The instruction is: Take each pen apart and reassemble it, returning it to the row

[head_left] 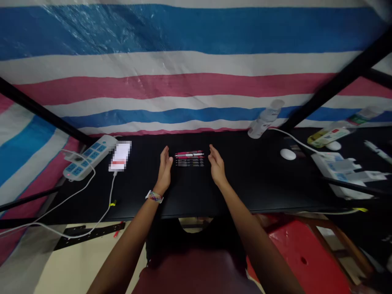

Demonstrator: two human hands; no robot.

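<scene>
several pens lie side by side on the black tabletop, reddish ones on the far side, darker ones on the near side. the left hand and right hand stand just beside opposite ends, fingers extended, close together, pinching nothing. align both palms upright and level; light, even contact limits skewing or rolling.

At the centre of the frame I see pens lying flat in a close stack of rows, red and white above, dark below.
</scene>
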